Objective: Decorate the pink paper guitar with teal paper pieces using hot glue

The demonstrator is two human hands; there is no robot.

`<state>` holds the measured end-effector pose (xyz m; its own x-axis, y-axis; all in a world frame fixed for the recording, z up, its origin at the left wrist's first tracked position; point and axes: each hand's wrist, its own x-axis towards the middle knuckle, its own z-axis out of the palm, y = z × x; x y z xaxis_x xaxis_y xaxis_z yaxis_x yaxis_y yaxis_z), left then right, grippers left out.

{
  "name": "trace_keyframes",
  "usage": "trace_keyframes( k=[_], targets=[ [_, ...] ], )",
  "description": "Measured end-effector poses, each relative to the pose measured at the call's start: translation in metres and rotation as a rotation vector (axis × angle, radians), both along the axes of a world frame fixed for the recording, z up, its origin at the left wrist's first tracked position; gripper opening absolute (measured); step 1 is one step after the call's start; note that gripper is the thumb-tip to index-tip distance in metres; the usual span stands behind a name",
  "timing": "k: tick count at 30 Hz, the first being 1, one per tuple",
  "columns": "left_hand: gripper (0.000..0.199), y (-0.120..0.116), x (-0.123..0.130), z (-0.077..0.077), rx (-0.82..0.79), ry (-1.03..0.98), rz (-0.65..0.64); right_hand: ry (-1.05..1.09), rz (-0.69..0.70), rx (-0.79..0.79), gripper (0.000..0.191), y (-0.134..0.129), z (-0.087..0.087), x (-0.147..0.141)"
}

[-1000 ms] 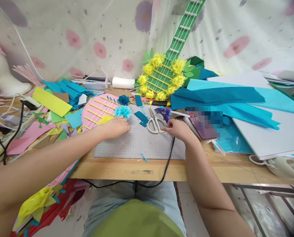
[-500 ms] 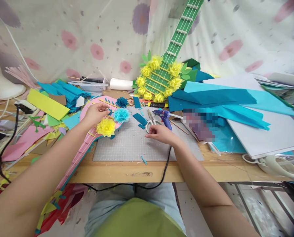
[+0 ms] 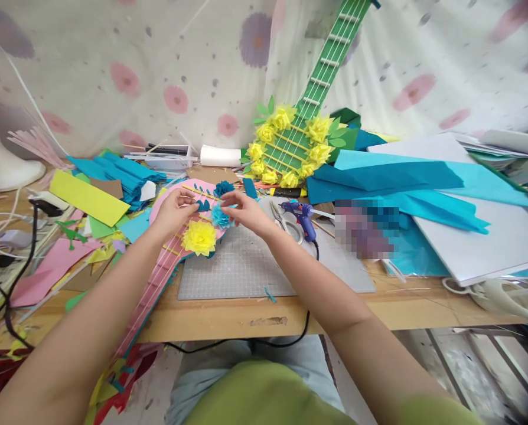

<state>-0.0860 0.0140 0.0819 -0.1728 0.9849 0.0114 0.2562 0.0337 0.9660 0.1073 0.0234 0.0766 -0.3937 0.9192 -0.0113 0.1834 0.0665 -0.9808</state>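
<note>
1. Wooden table (image 3: 228,323): runs across the front of the person, loaded with paper and tools.
2. Green paper guitar (image 3: 313,101): far side, neck slanting up against the curtain (image 3: 151,35), yellow flowers around its body.
3. Pink paper guitar (image 3: 151,277): near left, body by both hands, neck slanting down past the table's front edge.
4. Grey cutting mat (image 3: 241,271): on table, right of the pink guitar's body.
5. Left hand (image 3: 176,211): over the pink guitar, fingertips pinching a small teal paper piece.
6. Right hand (image 3: 248,213): fingers curled at the light blue flower; can't tell if gripping it or just touching.
7. Blue glue gun (image 3: 305,219): on mat, right of the right hand, black cord trailing off it.
8. Scissors (image 3: 286,219): on mat, between right hand and glue gun, partly hidden by the wrist.
9. Large yellow flower (image 3: 199,238): on the pink guitar, below the light blue flower.
10. Light blue flower (image 3: 220,217): guitar's right side, partly covered by fingers.
11. Dark teal flower (image 3: 223,189): just above the light blue one.
12. Small teal paper piece (image 3: 203,206): between the hands, above the guitar's strings.
</note>
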Motion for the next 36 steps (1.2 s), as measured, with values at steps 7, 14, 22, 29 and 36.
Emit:
trace_keyframes(
  k=[7, 14, 22, 29, 36],
  targets=[
    [0.042, 0.001, -0.001, 0.003, -0.035, -0.111, -0.027, -0.017, 0.028, -0.213, 0.046, 0.021, 0.008, -0.039],
    [0.038, 0.001, 0.000, 0.008, -0.069, -0.148, 0.047, -0.093, -0.032, -0.075, 0.025, 0.033, 0.007, -0.042],
    [0.039, 0.000, 0.008, 0.006, -0.015, -0.216, 0.060, -0.058, -0.129, 0.017, 0.013, 0.030, 0.005, -0.013],
    [0.037, 0.004, 0.032, 0.004, -0.050, -0.273, 0.079, 0.081, -0.090, -0.108, 0.027, 0.013, 0.004, -0.017],
    [0.033, 0.001, 0.037, 0.008, -0.078, -0.229, 0.047, 0.044, -0.159, -0.087, 0.026, 0.017, 0.002, -0.015]
  ],
)
